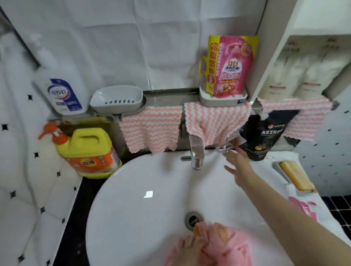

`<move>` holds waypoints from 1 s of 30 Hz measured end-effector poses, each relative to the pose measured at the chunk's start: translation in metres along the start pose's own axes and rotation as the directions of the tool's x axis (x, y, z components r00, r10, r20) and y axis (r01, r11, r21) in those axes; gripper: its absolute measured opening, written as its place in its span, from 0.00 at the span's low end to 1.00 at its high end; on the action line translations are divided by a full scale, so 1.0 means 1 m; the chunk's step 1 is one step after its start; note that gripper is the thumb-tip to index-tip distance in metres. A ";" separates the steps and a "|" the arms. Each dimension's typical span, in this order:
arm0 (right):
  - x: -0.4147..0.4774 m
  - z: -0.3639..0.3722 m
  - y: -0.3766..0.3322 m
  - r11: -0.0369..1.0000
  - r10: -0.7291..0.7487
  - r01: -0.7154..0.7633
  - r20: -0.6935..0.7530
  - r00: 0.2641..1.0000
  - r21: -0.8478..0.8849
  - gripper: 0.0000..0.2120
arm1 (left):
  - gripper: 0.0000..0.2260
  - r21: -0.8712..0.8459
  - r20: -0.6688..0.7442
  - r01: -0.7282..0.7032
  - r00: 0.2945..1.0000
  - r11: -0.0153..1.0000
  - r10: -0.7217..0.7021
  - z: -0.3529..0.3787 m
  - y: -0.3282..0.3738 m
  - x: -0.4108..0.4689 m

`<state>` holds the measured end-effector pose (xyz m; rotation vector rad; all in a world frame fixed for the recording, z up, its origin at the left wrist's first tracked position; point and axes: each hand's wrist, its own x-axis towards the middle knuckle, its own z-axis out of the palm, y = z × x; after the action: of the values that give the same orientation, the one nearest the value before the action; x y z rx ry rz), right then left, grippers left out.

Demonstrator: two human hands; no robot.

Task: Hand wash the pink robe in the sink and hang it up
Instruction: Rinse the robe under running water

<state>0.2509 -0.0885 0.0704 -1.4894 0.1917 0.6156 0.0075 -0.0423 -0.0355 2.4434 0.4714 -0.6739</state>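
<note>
White tiled walls with small black diamonds enclose a round white sink (135, 207) set on a dark counter. At the near edge of the basin, the left hand (189, 260) clenches the bunched pink robe (229, 254), which lies just beside the drain (193, 220). The right hand (240, 168) reaches far across the basin, fingers spread and grasping nothing, near the chrome faucet (196, 152) and a metal handle (224, 147) at its right. Beyond hang pink-and-white striped cloths (154, 131). A yellow detergent jug (91, 152) stands far left; a yellow soap bar (296, 176) lies right.
</note>
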 end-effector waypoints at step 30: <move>-0.016 0.010 0.167 0.200 0.173 -0.040 -0.004 0.985 -0.979 0.16 | 0.28 0.108 -0.237 0.078 0.970 0.991 -0.051 0.016 0.012 -0.022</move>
<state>0.1525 -0.0896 -0.0663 -2.7404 -0.2881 1.0323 -0.0103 -0.0653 -0.0299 2.6426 0.6222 -0.4513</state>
